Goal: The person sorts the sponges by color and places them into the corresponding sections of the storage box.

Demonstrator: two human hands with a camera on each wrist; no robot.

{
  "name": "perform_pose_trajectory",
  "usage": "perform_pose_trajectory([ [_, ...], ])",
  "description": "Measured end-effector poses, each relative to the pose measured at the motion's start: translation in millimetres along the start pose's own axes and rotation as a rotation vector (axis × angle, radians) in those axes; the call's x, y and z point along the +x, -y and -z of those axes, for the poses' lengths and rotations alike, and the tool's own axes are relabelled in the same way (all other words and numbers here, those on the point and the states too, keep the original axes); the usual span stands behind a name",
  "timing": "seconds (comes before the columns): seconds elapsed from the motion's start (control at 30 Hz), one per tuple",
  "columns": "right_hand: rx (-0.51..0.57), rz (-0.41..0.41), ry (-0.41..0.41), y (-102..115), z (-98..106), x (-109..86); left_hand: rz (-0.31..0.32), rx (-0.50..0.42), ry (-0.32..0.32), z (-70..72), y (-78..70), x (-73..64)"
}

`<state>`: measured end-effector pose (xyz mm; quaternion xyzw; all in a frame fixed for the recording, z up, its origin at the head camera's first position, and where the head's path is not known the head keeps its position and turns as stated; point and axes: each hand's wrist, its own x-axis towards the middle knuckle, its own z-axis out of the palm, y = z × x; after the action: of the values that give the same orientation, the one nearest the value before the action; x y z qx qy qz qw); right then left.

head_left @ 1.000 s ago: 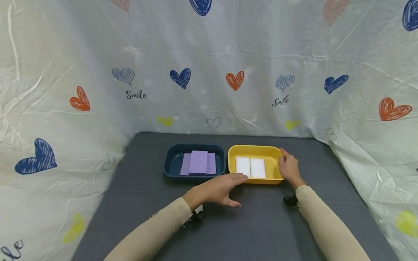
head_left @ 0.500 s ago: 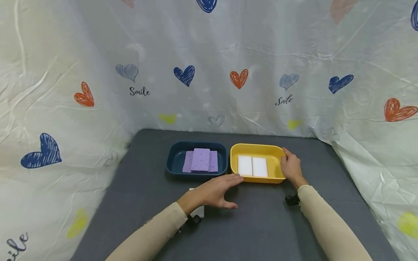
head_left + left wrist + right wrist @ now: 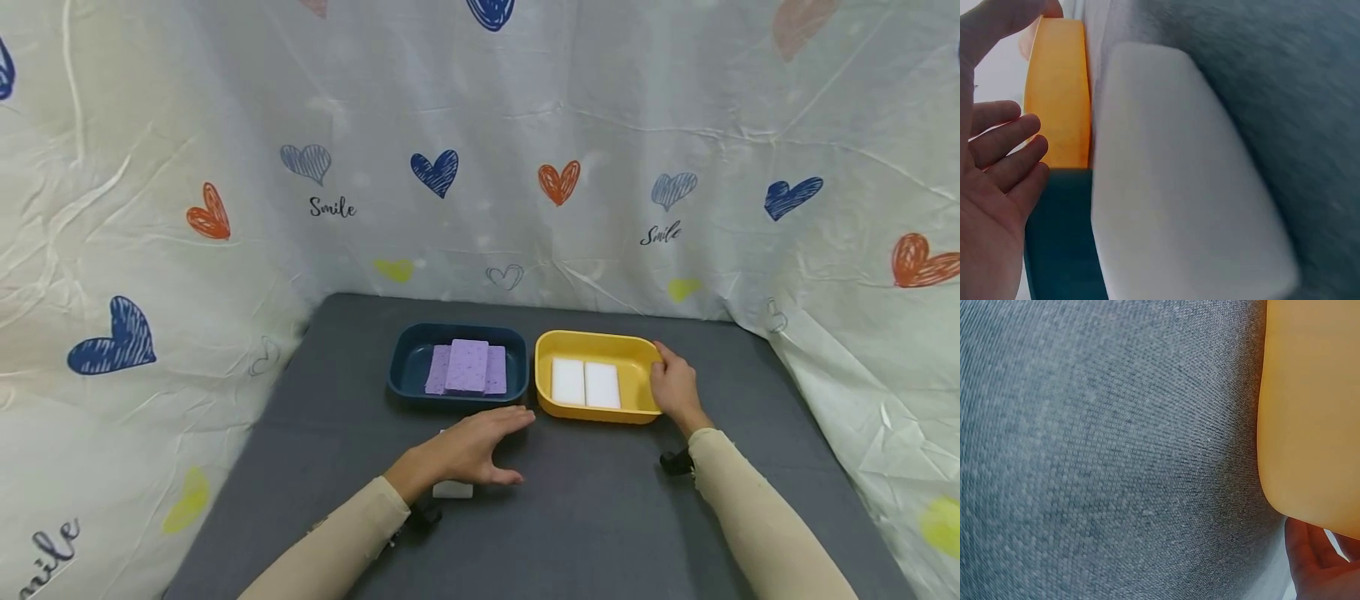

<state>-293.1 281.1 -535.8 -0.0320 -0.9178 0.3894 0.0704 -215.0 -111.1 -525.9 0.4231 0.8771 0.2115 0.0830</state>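
Observation:
My left hand, fingers extended and thumb apart, hovers in front of the trays over a white sponge block on the table, hiding much of it. The left wrist view has this white block large and close, beside the palm, with nothing held. With my right hand I grip the right end of a yellow tray; its corner fills the right of the right wrist view. Two white blocks lie side by side in that tray. Left of it, a dark blue tray contains purple sponges, one atop the others.
Both trays stand close together toward the back of a grey cloth-covered table. A pale curtain printed with hearts hangs behind and along both sides.
My left hand has drawn away from the yellow tray's front edge, leftward and nearer to me, over the white block. My right hand keeps its grip on the tray. The head view has shifted slightly.

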Motion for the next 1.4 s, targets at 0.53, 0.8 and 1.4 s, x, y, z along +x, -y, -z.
perform_pose_trajectory([
  [0.53, -0.007, 0.002, 0.008, -1.4, 0.0, -0.3, 0.068, -0.032, -0.036, -1.6, 18.0, -33.9],
  [0.8, 0.001, 0.009, 0.001, -0.2, -0.4, -0.6, 0.101, -0.048, -0.062, -0.1, 22.3, -50.4],
  [1.4, 0.004, -0.008, 0.013, -3.0, -1.2, -1.9, 0.183, -0.077, -0.060, -3.1, 30.7, -77.8],
])
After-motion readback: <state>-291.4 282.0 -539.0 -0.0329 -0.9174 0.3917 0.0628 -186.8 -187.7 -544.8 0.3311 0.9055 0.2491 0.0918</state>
